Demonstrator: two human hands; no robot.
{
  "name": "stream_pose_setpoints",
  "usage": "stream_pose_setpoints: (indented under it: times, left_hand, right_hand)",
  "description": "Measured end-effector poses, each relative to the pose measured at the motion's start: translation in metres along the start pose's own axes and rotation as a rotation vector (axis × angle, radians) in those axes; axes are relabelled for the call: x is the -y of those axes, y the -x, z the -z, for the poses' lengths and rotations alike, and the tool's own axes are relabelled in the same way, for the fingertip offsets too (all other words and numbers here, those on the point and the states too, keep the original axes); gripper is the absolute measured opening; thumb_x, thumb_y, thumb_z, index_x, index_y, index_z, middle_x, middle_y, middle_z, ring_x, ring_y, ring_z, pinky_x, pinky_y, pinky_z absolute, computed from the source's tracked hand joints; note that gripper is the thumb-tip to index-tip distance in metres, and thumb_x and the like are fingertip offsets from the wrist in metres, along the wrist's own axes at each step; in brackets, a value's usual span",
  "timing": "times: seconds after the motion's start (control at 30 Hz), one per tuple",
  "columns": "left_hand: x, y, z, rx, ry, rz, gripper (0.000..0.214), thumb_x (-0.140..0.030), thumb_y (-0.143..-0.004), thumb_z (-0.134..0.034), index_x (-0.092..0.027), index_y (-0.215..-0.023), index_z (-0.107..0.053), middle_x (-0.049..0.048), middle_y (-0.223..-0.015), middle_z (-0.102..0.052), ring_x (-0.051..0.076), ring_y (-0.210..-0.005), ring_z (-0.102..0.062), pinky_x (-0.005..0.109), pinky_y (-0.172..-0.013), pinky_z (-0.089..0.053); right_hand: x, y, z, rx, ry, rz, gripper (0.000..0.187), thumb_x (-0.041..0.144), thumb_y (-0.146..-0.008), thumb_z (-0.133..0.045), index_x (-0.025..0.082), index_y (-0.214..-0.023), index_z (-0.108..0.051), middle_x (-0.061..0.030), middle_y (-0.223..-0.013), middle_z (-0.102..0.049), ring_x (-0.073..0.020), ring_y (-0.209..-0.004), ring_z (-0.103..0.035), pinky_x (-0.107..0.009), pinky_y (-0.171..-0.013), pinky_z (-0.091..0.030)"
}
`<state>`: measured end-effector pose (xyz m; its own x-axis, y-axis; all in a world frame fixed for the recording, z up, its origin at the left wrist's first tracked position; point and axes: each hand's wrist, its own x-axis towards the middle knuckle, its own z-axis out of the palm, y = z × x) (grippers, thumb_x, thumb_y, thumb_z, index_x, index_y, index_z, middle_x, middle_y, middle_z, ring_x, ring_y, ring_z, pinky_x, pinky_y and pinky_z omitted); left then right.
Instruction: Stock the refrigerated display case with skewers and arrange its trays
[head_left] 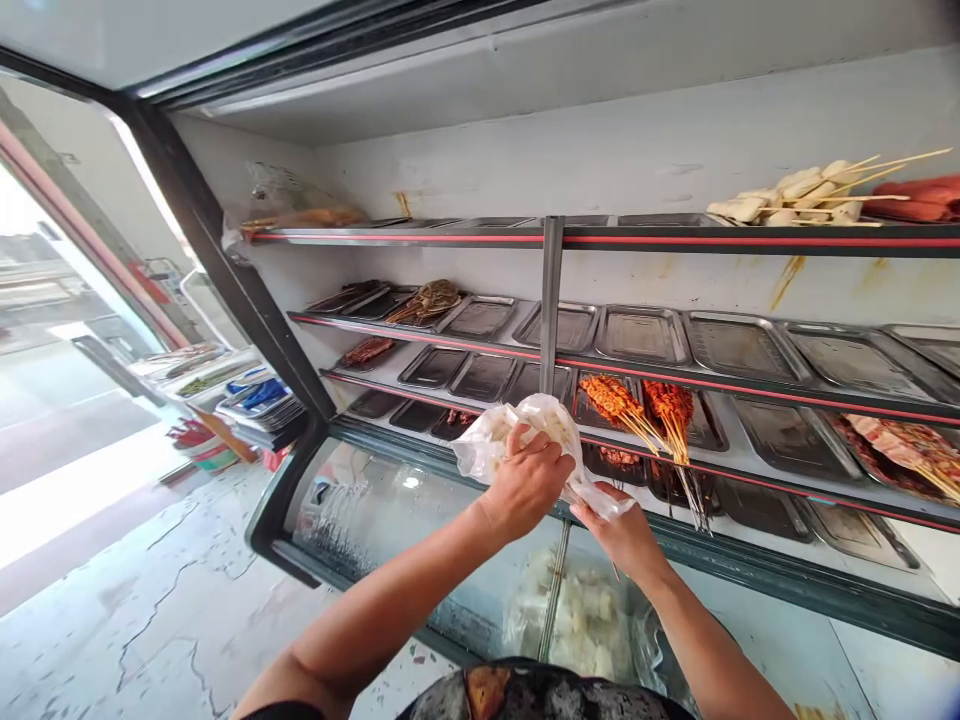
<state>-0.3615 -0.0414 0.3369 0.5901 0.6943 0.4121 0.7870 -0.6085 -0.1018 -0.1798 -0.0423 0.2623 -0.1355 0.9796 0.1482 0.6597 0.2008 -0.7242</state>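
Note:
My left hand (527, 482) is closed around the top of a clear plastic bag (504, 434) that holds pale food pieces. It holds the bag up in front of the display case shelves. My right hand (625, 532) pinches the bag's lower right end, just below and to the right of the left hand. Behind the bag, on the third shelf, lie two bunches of orange-red spiced skewers (645, 407) on metal trays. Another bag of pale pieces (585, 615) rests below my hands, seen through the case's curved glass.
The open display case has tiered shelves of several metal trays (641, 335), most bare. Pale skewers and red sausages (817, 195) lie top right, meat skewers (907, 445) at far right, brown skewers (427, 300) at left. Stacked trays (259, 405) stand on a stand at left above cracked pavement.

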Motion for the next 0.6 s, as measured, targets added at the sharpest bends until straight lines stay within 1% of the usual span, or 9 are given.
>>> stream_pose_setpoints:
  times: [0.07,0.1,0.17,0.23,0.33,0.4,0.47,0.53,0.6]
  left_hand:
    - [0.006,0.004,-0.005,0.014,-0.047,0.02,0.015,-0.011,-0.095,-0.051,-0.017,-0.09,-0.063,0.0059,-0.087,-0.066,0.024,-0.097,-0.059,0.049,-0.103,-0.034]
    - [0.01,0.007,-0.004,0.013,-0.042,0.01,0.018,-0.011,-0.096,-0.048,-0.018,-0.09,-0.063,0.0053,-0.086,-0.066,0.023,-0.094,-0.059,0.047,-0.101,-0.034]
    - [0.021,0.017,0.004,-0.003,-0.006,-0.021,0.022,-0.013,-0.1,-0.046,-0.019,-0.088,-0.063,0.003,-0.084,-0.065,0.022,-0.093,-0.058,0.047,-0.1,-0.031]
    - [0.034,0.029,0.015,-0.031,0.04,-0.019,0.026,-0.015,-0.101,-0.045,-0.019,-0.083,-0.063,0.0008,-0.081,-0.064,0.02,-0.093,-0.058,0.046,-0.099,-0.029]
    - [0.047,0.045,0.029,-0.073,0.124,0.071,0.029,-0.016,-0.1,-0.049,-0.017,-0.075,-0.062,0.0004,-0.078,-0.064,0.019,-0.089,-0.059,0.041,-0.093,-0.03]
    - [0.048,0.051,0.034,-0.096,0.165,0.149,0.025,-0.016,-0.098,-0.051,-0.017,-0.077,-0.064,0.001,-0.08,-0.066,0.019,-0.09,-0.06,0.04,-0.092,-0.032]
    - [0.046,0.052,0.038,-0.089,0.148,0.188,0.023,-0.012,-0.097,-0.05,-0.017,-0.08,-0.065,0.0018,-0.082,-0.068,0.02,-0.096,-0.061,0.042,-0.098,-0.03]
    - [0.045,0.051,0.042,-0.034,0.12,0.183,0.025,-0.008,-0.095,-0.048,-0.017,-0.079,-0.066,0.0024,-0.081,-0.068,0.021,-0.096,-0.061,0.046,-0.103,-0.028]
    - [0.051,0.05,0.047,0.0,0.122,0.196,0.023,-0.011,-0.096,-0.05,-0.019,-0.083,-0.069,0.0036,-0.082,-0.069,0.022,-0.094,-0.062,0.048,-0.103,-0.029]
  right_hand:
    - [0.004,-0.006,-0.002,0.04,-0.09,-0.04,0.017,0.033,-0.082,-0.059,0.02,-0.087,-0.069,-0.0058,-0.085,-0.076,-0.0202,-0.078,-0.069,-0.029,-0.073,-0.052]
    - [0.005,-0.008,-0.003,0.057,-0.122,-0.059,0.018,0.034,-0.081,-0.061,0.019,-0.087,-0.069,-0.0062,-0.084,-0.076,-0.0205,-0.077,-0.069,-0.028,-0.072,-0.051]
    - [0.007,-0.012,-0.006,0.09,-0.149,-0.079,0.021,0.035,-0.078,-0.063,0.018,-0.088,-0.069,-0.0055,-0.082,-0.076,-0.0197,-0.074,-0.067,-0.027,-0.067,-0.048]
    - [0.011,-0.015,-0.008,0.137,-0.156,-0.083,0.022,0.034,-0.076,-0.065,0.017,-0.088,-0.071,-0.0035,-0.078,-0.074,-0.0177,-0.069,-0.064,-0.025,-0.062,-0.045]
    - [0.022,-0.019,-0.012,0.204,-0.123,-0.059,0.021,0.031,-0.073,-0.068,0.016,-0.087,-0.072,-0.0007,-0.072,-0.072,-0.0147,-0.063,-0.059,-0.023,-0.057,-0.039]
    - [0.034,-0.024,-0.016,0.235,-0.083,-0.031,0.02,0.031,-0.074,-0.068,0.016,-0.087,-0.073,0.0,-0.071,-0.071,-0.0141,-0.062,-0.058,-0.023,-0.057,-0.038]
    - [0.046,-0.03,-0.022,0.234,-0.021,-0.015,0.019,0.031,-0.076,-0.068,0.016,-0.086,-0.074,-0.0009,-0.07,-0.071,-0.0149,-0.063,-0.059,-0.023,-0.057,-0.037]
    - [0.058,-0.036,-0.03,0.192,0.054,-0.004,0.017,0.031,-0.078,-0.067,0.016,-0.083,-0.073,-0.0029,-0.071,-0.072,-0.0162,-0.065,-0.062,-0.024,-0.058,-0.038]
    - [0.067,-0.04,-0.039,0.152,0.109,0.007,0.014,0.029,-0.078,-0.067,0.016,-0.081,-0.072,-0.005,-0.073,-0.073,-0.0175,-0.066,-0.064,-0.024,-0.059,-0.038]
